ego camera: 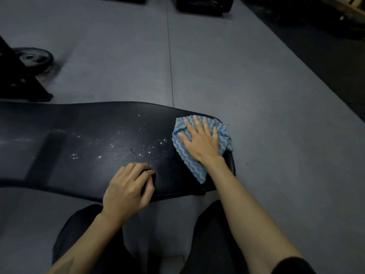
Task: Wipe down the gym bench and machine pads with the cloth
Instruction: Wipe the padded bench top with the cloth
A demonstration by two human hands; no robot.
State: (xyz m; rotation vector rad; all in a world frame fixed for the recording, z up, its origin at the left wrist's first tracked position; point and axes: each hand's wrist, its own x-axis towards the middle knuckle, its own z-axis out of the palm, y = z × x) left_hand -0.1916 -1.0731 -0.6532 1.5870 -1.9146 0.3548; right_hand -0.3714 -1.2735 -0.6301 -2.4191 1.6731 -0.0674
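Right hand (199,140) lay flat, fingers spread, on cloth (201,147) at bench (59,139) right end. Bench long axis, droplets (126,143) ran leftward. Left hand (128,186) fingers curled, gripping dark object, unidentifiable.

Bench (83,147): black padded top, lying level, running from the left edge of view to a rounded right end.
Bench surface: worn and cracked near the middle, dotted with small bright droplets from centre toward the right end.
Cloth (223,133): blue and pale wavy-striped, crumpled, with scalloped edges.
Cloth position: on the bench's right end, spread from far edge to near edge; one corner hangs past the right end, another points toward the near edge.
Cloth state: pressed flat in its middle.
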